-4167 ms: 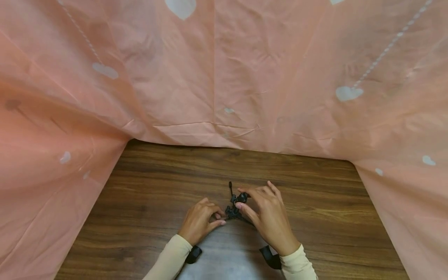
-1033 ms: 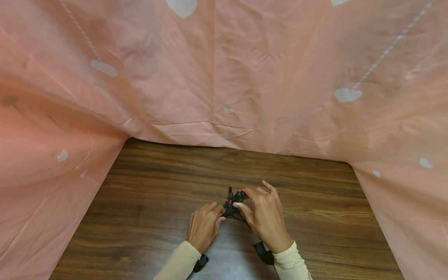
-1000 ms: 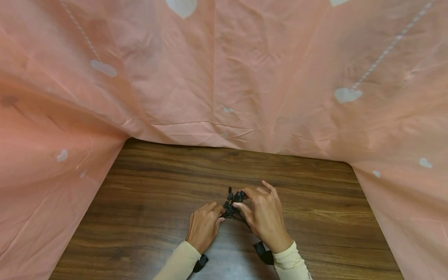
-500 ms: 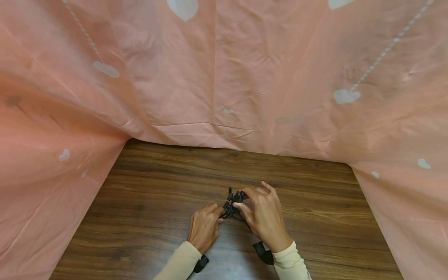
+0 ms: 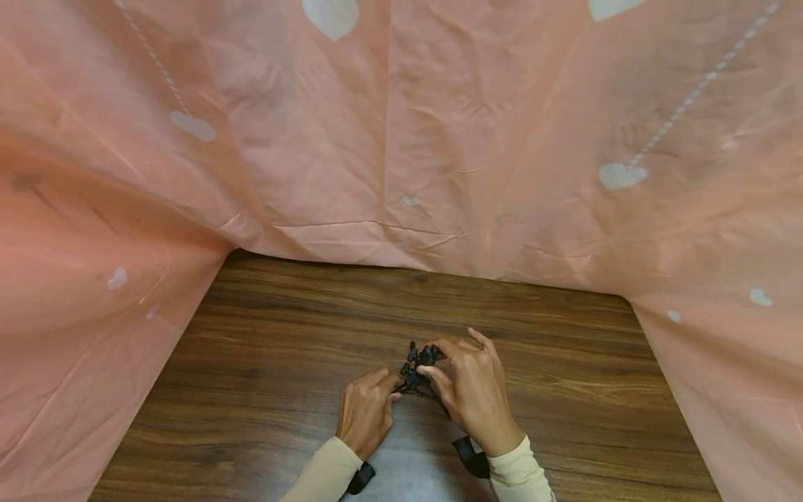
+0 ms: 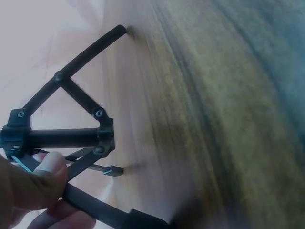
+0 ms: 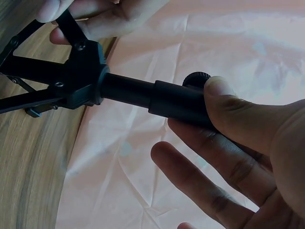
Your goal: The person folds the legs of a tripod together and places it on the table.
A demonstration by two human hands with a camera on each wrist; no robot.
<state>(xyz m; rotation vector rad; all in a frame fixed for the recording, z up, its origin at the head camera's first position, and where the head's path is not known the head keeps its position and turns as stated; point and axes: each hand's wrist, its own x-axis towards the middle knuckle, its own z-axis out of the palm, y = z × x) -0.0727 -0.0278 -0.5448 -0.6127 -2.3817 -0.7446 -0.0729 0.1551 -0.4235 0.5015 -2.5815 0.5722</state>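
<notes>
A small black tripod [image 5: 412,381] stands on the wooden table between the two hands, its braced legs spread. My left hand [image 5: 366,413] pinches one leg [image 6: 97,205] between thumb and fingers, close under the tripod's hub, as the left wrist view shows. With thumb and forefinger my right hand [image 5: 482,397] grips the upper sleeve of the centre column [image 7: 128,89], the thumb at a ribbed knob [image 7: 196,78]. Its other fingers are held off the column. The column's top end is hidden behind the right hand.
The dark wood-grain table [image 5: 282,328] carries the tripod. Pink cloth [image 5: 439,139] with pale hearts hangs at the back and down both sides. Black straps [image 5: 472,457] sit at both wrists, below pale sleeves [image 5: 521,474].
Compared with about four seconds ago, the left hand is closer to the tripod and now pinches a leg. The far leg appears shorter in the head view. Over the last second little changes.
</notes>
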